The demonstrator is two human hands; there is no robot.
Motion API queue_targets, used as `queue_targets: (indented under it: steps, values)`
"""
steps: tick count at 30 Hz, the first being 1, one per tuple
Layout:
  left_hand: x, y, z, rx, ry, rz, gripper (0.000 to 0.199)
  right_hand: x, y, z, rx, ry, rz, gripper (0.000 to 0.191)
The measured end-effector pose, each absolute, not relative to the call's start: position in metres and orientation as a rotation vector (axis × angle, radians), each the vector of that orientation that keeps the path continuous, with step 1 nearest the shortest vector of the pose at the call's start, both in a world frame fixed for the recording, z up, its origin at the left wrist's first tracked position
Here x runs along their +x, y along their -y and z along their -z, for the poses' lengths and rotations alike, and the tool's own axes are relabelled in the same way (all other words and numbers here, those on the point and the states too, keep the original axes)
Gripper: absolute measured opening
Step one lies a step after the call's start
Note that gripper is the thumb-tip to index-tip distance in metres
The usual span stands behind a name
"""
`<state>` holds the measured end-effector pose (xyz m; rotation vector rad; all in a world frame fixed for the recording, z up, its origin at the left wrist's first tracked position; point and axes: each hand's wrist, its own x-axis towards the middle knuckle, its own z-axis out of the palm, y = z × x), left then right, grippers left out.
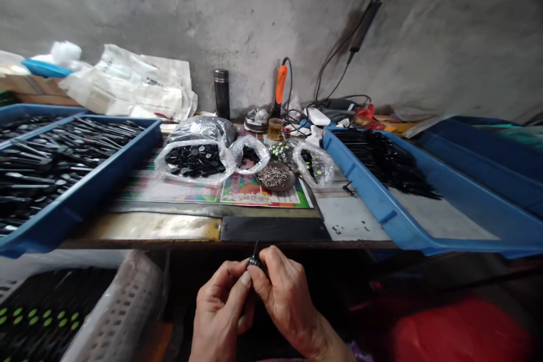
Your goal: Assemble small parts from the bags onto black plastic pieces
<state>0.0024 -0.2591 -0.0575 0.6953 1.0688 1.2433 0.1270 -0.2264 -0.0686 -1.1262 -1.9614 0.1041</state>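
Just off the table's front edge, my left hand (223, 305) and my right hand (286, 297) come together at the fingertips. Between them is a small black part (253, 261) with a thin dark stem pointing up; its exact kind does not show. Both hands are closed in a pinch on it, and the fingers hide most of it. Straight ahead on the table lie a round dish (283, 184) of small metal pins or screws, an open plastic bag of black discs (197, 159) and a smaller bag of black pieces (249, 156).
Blue trays of long black parts stand at left (85, 203) and right (382, 206). Farther back are an orange-handled tool (280, 85), a black flask (221, 93) and cables. Below left sits a white perforated basket (112, 311); a red object (462, 331) is at lower right.
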Motion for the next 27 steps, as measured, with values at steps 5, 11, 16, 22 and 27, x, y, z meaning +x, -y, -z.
queue_targets:
  steps: [5, 11, 16, 22, 27]
  values:
    - [0.005, 0.258, 0.058, 0.684, -1.096, -1.256, 0.038, 0.122, 0.225, 0.073, -1.179, 1.856, -0.294, 0.040]
    - [0.003, 0.255, 0.062, 0.667, -1.047, -1.274, 0.034, 0.125, 0.225, 0.073, -1.176, 1.804, -0.512, 0.040]
    - [-0.003, 0.250, 0.066, 0.597, -0.909, -1.252, 0.026, 0.134, 0.227, 0.067, -1.122, 1.736, -0.729, 0.032]
    - [-0.013, 0.250, 0.059, 0.458, -0.822, -1.282, 0.025, 0.137, 0.230, 0.066, -1.102, 1.769, -0.672, 0.023]
    - [-0.024, 0.255, 0.058, 0.344, -0.860, -1.289, 0.032, 0.139, 0.230, 0.065, -1.103, 1.839, -0.552, 0.022]
